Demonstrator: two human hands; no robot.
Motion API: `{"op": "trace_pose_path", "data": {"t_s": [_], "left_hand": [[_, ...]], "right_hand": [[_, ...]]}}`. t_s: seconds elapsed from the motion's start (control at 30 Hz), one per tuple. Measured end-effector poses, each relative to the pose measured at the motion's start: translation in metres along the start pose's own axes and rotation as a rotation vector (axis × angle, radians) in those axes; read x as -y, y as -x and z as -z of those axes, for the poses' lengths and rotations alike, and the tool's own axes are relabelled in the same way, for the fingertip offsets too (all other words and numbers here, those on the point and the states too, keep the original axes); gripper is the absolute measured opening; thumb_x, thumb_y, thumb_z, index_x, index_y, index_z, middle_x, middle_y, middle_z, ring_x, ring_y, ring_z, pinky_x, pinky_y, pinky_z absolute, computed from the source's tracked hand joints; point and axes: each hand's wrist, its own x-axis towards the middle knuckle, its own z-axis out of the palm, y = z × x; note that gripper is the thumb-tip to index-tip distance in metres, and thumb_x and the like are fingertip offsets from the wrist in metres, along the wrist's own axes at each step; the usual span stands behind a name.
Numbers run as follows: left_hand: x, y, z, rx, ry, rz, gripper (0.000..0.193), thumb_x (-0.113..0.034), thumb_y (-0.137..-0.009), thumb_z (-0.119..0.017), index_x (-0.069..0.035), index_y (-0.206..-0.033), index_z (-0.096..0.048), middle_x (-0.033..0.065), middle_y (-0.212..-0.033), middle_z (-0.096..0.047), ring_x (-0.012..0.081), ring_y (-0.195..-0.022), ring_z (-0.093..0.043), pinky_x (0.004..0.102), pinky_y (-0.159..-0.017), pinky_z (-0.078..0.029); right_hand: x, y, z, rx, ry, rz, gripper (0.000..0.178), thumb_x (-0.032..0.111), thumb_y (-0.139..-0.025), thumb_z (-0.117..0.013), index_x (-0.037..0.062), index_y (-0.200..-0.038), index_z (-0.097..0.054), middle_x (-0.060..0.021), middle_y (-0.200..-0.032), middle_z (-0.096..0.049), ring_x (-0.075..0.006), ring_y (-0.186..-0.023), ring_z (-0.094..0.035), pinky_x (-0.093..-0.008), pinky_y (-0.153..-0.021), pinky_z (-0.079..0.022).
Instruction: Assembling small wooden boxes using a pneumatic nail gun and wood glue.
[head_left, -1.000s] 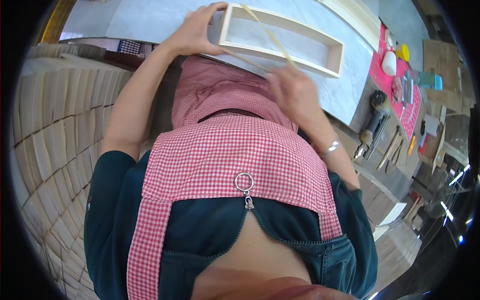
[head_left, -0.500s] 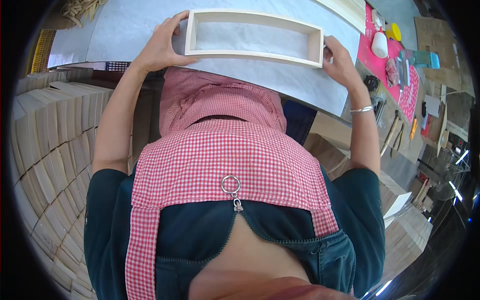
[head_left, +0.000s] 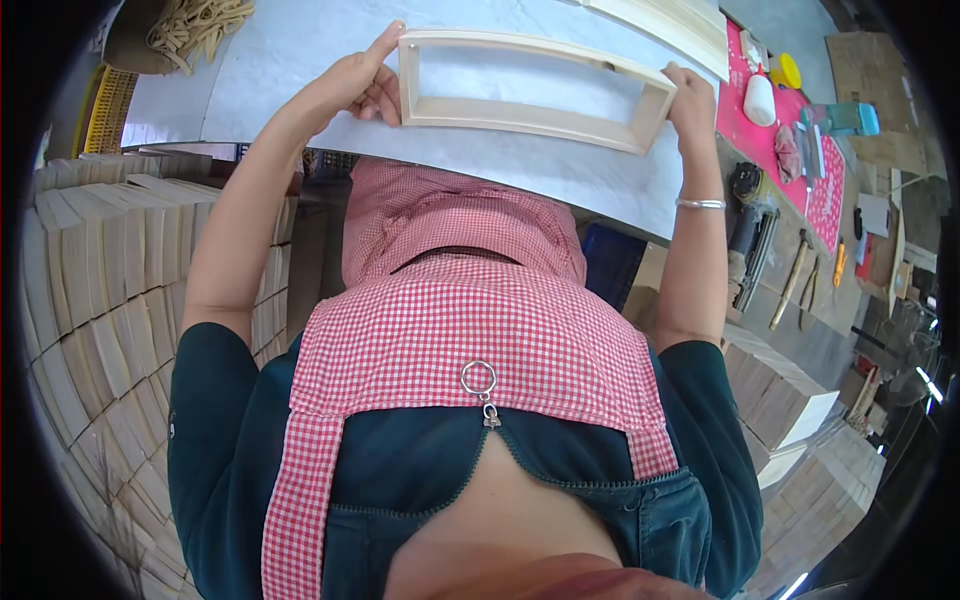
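A long rectangular frame of pale wood (head_left: 520, 112) is held up over the grey-blue marbled tabletop (head_left: 262, 85), tilted so that its inner sides show. My left hand (head_left: 368, 85) grips its left end, thumb up at the top corner and fingers curled beside the short side. On the opposite end my right hand (head_left: 692, 105) is closed around the short side, its fingers partly hidden. Through the frame's opening the tabletop shows. Pale wooden strips (head_left: 665, 35) lie at the table's far edge, beyond the frame.
Right, a pink mat (head_left: 766, 135) bears a white bottle (head_left: 759, 102), a yellow round item (head_left: 785, 70) and a pink cloth (head_left: 788, 158). Nearer are a hammer (head_left: 791, 278) and pliers (head_left: 809, 292). Stacked wood (head_left: 105, 270) fills the left; tan loops (head_left: 195, 30) lie far left.
The frame has shifted right and tilted, its right end dipping slightly. My right hand has closed further round its end; my left fingers have curled in beside the left end.
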Motion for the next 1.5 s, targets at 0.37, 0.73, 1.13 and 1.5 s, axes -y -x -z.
{"op": "trace_pose_path", "data": {"t_s": [0.37,0.73,1.13,1.5], "left_hand": [[0.034,-0.019,-0.038,-0.368,0.374,-0.3,0.048,-0.036,-0.102,-0.061,0.006,-0.124,-0.067,0.0175,-0.113,-0.071,0.016,-0.095,-0.063,0.0259,-0.085,-0.052],[0.034,-0.013,-0.031,-0.27,0.397,-0.33,0.048,-0.008,-0.094,-0.07,0.005,-0.139,-0.06,0.0175,-0.12,-0.069,0.019,-0.103,-0.064,0.0269,-0.093,-0.053],[0.039,-0.008,-0.067,-0.58,0.363,-0.404,0.046,-0.015,-0.097,-0.07,0.002,-0.138,-0.06,0.0132,-0.117,-0.067,0.0188,-0.1,-0.064,0.0292,-0.09,-0.053],[0.062,-0.035,-0.088,-0.962,-0.14,-0.793,0.051,-0.024,-0.088,-0.081,-0.005,-0.133,-0.068,0.0095,-0.136,-0.061,0.0255,-0.123,-0.056,0.0351,-0.103,-0.048]], "right_hand": [[-0.01,0.02,-0.006,0.035,0.001,0.05,0.045,0.037,-0.105,-0.06,-0.0047,-0.102,-0.075,-0.0097,-0.086,-0.068,-0.0147,-0.075,-0.06,-0.0276,-0.066,-0.051],[-0.017,0.0,0.01,-0.042,0.171,0.192,0.037,0.032,-0.099,-0.067,-0.0033,-0.092,-0.073,-0.0132,-0.081,-0.07,-0.0216,-0.073,-0.063,-0.0335,-0.068,-0.053],[-0.108,-0.154,0.13,-0.532,0.685,-0.149,0.078,0.056,-0.081,-0.077,-0.0063,-0.125,-0.061,-0.0272,-0.118,-0.068,-0.0404,-0.099,-0.071,-0.0449,-0.089,-0.057],[0.009,-0.022,0.094,-0.833,-0.503,0.489,0.052,0.033,-0.09,-0.079,-0.0061,-0.117,-0.057,-0.0222,-0.106,-0.067,-0.0299,-0.082,-0.072,-0.0327,-0.065,-0.06]]}}
